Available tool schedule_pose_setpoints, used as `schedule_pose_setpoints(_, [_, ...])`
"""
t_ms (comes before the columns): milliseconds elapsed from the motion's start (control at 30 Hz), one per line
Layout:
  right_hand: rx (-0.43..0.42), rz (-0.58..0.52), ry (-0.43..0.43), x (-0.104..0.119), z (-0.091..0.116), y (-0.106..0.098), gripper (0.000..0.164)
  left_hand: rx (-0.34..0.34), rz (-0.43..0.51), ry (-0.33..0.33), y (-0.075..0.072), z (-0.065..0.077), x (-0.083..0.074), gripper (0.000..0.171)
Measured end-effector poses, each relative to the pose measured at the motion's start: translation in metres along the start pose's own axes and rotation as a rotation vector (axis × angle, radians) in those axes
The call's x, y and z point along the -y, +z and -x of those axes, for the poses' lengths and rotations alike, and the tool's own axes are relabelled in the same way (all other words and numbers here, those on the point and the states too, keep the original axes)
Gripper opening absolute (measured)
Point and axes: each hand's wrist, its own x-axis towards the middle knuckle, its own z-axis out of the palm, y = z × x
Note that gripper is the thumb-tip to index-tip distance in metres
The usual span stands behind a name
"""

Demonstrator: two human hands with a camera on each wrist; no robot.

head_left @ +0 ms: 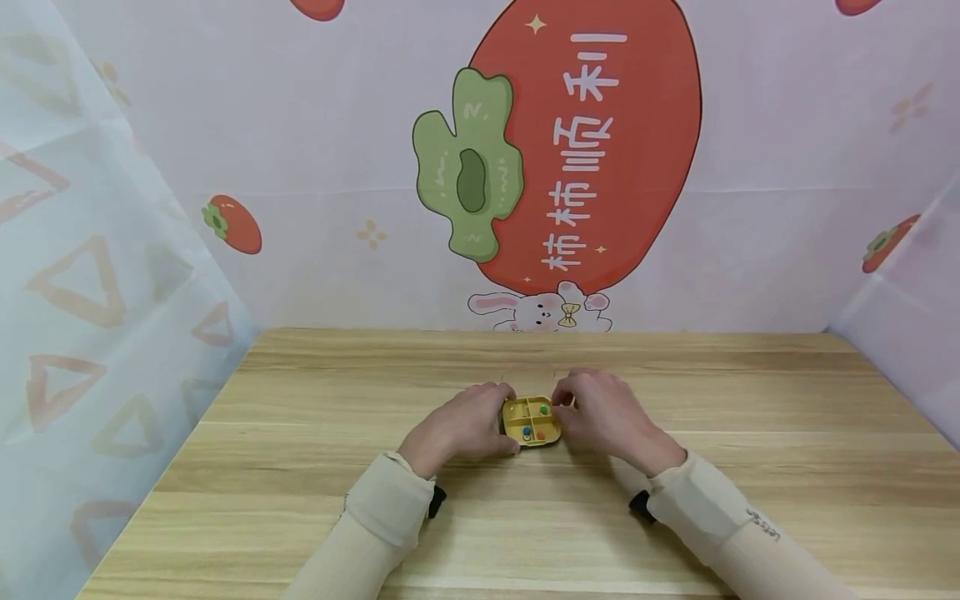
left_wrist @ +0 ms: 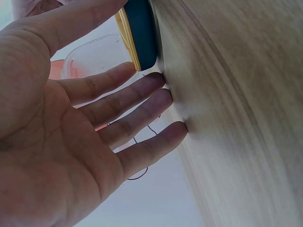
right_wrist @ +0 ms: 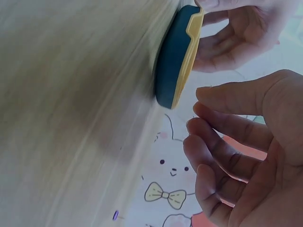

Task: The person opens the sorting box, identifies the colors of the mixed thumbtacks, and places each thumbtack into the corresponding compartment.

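Observation:
A small pill box [head_left: 532, 421] with a yellow four-part inside sits on the table. Green, blue and orange bits lie in its compartments. Its dark teal outer wall [right_wrist: 169, 61] shows in the right wrist view, and a clear lid [left_wrist: 90, 54] stands raised behind it. My left hand [head_left: 468, 423] holds the box at its left side, thumb at the front edge and forefinger at the back corner; the other fingers spread toward the tabletop. By the box's right side is my right hand [head_left: 600, 414], fingers loosely bent, thumb and forefinger tips close together with nothing visible between them.
The wood-grain table [head_left: 300, 500] runs back to a cloth wall [head_left: 337, 275] printed with a large red persimmon and a white rabbit. Another patterned cloth [head_left: 90, 333] hangs along the left side.

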Motion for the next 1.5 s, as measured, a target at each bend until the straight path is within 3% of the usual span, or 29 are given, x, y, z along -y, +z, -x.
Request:
schedule_pose_setpoints(667, [-0.024, 0.032, 0.007, -0.039, -0.005, -0.023, 0.010, -0.003, -0.034, -0.008, 0.001, 0.000, -0.001, 0.065])
schedule_pose_setpoints(1500, [-0.017, 0.017, 0.126, -0.075, -0.009, -0.025, 0.009, -0.005, -0.028, 0.002, 0.000, 0.000, -0.001, 0.064])
